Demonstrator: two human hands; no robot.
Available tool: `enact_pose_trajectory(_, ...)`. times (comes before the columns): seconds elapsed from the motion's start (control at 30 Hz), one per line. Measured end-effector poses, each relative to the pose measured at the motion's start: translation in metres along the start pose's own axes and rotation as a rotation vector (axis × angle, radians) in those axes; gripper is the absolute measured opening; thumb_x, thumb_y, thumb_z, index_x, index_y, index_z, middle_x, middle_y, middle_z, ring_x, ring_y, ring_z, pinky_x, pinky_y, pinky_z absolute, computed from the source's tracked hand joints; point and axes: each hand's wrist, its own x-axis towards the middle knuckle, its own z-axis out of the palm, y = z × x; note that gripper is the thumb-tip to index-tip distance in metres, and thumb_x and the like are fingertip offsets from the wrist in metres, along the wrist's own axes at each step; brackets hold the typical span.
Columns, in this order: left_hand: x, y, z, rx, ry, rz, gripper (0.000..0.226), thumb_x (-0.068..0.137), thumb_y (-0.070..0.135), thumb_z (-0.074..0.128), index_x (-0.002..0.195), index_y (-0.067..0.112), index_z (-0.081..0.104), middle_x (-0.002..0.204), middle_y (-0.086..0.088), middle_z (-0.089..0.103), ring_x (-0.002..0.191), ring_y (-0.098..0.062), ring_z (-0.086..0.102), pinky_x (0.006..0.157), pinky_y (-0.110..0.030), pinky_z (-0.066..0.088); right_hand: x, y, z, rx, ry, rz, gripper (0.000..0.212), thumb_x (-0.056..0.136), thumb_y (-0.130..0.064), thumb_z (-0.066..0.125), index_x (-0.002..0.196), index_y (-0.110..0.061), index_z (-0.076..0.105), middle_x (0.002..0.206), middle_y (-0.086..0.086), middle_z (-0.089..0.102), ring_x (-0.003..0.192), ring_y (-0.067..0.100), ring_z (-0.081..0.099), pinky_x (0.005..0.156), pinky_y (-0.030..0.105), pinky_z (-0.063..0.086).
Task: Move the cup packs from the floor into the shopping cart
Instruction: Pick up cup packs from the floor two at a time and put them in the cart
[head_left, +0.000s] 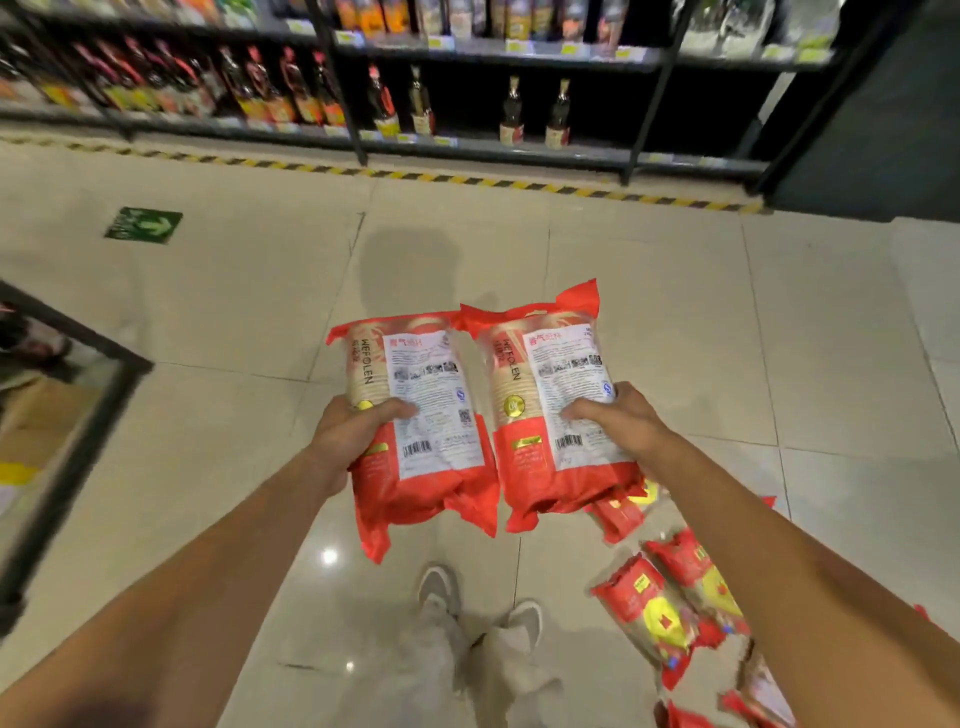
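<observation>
I hold two red cup packs side by side above the tiled floor, label sides up. My left hand (349, 431) grips the left cup pack (415, 431) from its left side. My right hand (621, 423) grips the right cup pack (556, 415) from its right side. Several more red cup packs (660, 608) lie on the floor at the lower right, partly hidden by my right arm. A black frame with a mesh base (98, 358) shows at the left edge; I cannot tell whether it is the shopping cart.
Dark store shelves with rows of bottles (514, 114) run across the far side, behind a yellow-black striped line (467, 179) on the floor. A green arrow sticker (144, 224) lies on the tiles. My shoes (478, 608) stand below the packs.
</observation>
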Motion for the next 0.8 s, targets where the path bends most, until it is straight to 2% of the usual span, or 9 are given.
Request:
enact_pose_trajectory(0.07,-0.036,0.018,-0.034,-0.031,0.039,0.034,0.031,0.076,0.009,0.084,0.104,0.019,0.074,0.090,-0.004,0.082,0.077,-0.021,0.079,0.059,-0.026,0.061,-0.026,-0.036,0.014,-0.001,-0.042,-0.061,0.042,0.074,-0.015,0.084,0.115,-0.010,0.075,0.099,0.005,0.082,0.084,0.022,0.081,0.076,0.032,0.063)
enact_pose_trajectory(0.2,-0.096,0.030,-0.107,-0.100,0.127,0.101,0.030,0.078,0.004,0.082,0.105,0.012,0.073,0.086,-0.007,0.082,0.066,-0.021,0.078,0.052,-0.026,0.060,-0.064,-0.098,0.063,-0.028,-0.130,-0.175,0.060,0.064,-0.022,0.087,0.119,-0.007,0.070,0.103,0.011,0.082,0.089,0.030,0.080,0.086,0.047,0.064)
enact_pose_trajectory(0.33,-0.155,0.007,-0.184,-0.222,0.253,0.160,0.024,0.080,0.003,0.079,0.100,0.014,0.072,0.080,-0.003,0.081,0.061,-0.017,0.077,0.050,-0.023,0.058,-0.101,-0.140,0.138,-0.081,-0.263,-0.274,0.042,0.076,-0.012,0.081,0.117,-0.008,0.072,0.103,0.014,0.081,0.091,0.035,0.079,0.089,0.050,0.062)
enact_pose_trajectory(0.43,-0.203,-0.035,-0.242,-0.279,0.349,0.166,0.029,0.078,0.007,0.081,0.104,0.016,0.072,0.090,-0.006,0.082,0.069,-0.020,0.079,0.057,-0.026,0.060,-0.136,-0.149,0.205,-0.141,-0.344,-0.308,0.044,0.079,-0.012,0.081,0.121,-0.006,0.069,0.105,0.013,0.081,0.092,0.035,0.079,0.089,0.050,0.062)
enact_pose_trajectory(0.5,-0.241,-0.070,-0.281,-0.336,0.413,0.172,0.031,0.078,0.006,0.081,0.105,0.017,0.072,0.097,-0.010,0.081,0.075,-0.023,0.079,0.062,-0.029,0.061,-0.164,-0.148,0.256,-0.189,-0.420,-0.334,0.032,0.085,-0.008,0.075,0.117,-0.006,0.072,0.103,0.013,0.081,0.093,0.035,0.079,0.090,0.049,0.062)
enact_pose_trajectory(0.57,-0.282,-0.110,-0.321,-0.412,0.488,0.165,0.027,0.078,0.005,0.080,0.102,0.017,0.073,0.093,-0.008,0.082,0.074,-0.022,0.079,0.061,-0.028,0.061,-0.198,-0.144,0.309,-0.244,-0.467,-0.351,0.027,0.086,-0.006,0.073,0.113,-0.008,0.074,0.099,0.012,0.082,0.090,0.033,0.080,0.085,0.044,0.063)
enact_pose_trajectory(0.7,-0.373,-0.193,-0.396,-0.503,0.604,0.146,0.046,0.071,0.012,0.084,0.115,0.013,0.072,0.103,-0.011,0.080,0.086,-0.027,0.079,0.067,-0.030,0.061,-0.268,-0.124,0.420,-0.352,-0.611,-0.399,0.024,0.086,-0.005,0.073,0.109,-0.010,0.074,0.095,0.009,0.083,0.083,0.029,0.081,0.077,0.038,0.063)
enact_pose_trajectory(0.8,-0.439,-0.249,-0.445,-0.565,0.722,0.143,0.032,0.079,0.007,0.080,0.109,0.017,0.072,0.094,-0.007,0.081,0.075,-0.019,0.079,0.060,-0.026,0.061,-0.320,-0.106,0.503,-0.381,-0.710,-0.433,0.020,0.087,-0.005,0.073,0.105,-0.012,0.072,0.088,0.008,0.083,0.074,0.026,0.080,0.068,0.033,0.061)
